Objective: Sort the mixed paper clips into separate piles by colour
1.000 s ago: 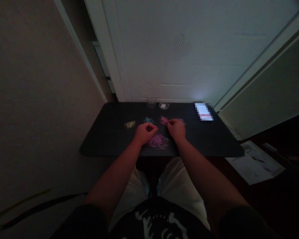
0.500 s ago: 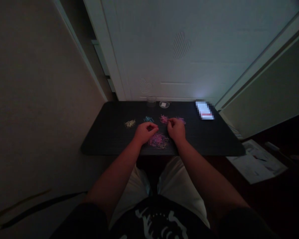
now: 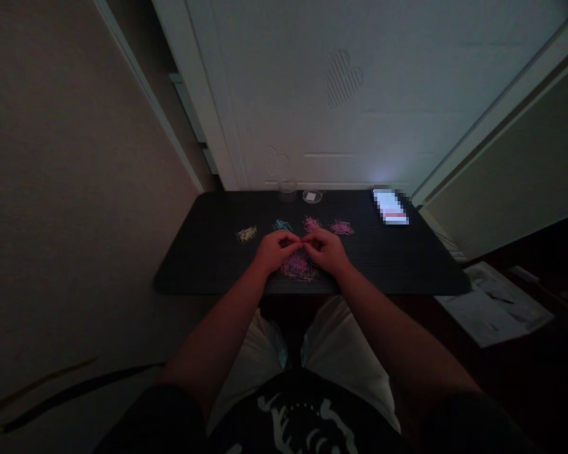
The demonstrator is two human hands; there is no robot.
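Note:
My left hand (image 3: 277, 250) is closed in a pinch above the mixed heap of small thin sticks (image 3: 299, 268), pink, purple and pale. Fingertip to fingertip with it, my right hand (image 3: 325, 249) is pinched too. Whatever lies between the fingers is too small to make out. Beyond the hands lie separate small piles: pale yellow sticks (image 3: 247, 234) at the left, blue sticks (image 3: 282, 224), pink sticks (image 3: 312, 224) and pinkish-purple sticks (image 3: 341, 227) at the right. My hands cover part of the mixed heap.
The piles lie on a dark table (image 3: 208, 265) against a white panel with heart patterns. At its back edge stand a clear round container (image 3: 287, 191) and a clear lid (image 3: 312, 197) with a white label. A lit phone (image 3: 390, 207) lies at the back right.
My right hand has moved left and towards me, from between the pink and purple piles to meet my left hand's fingertips. My left hand has stayed nearly still.

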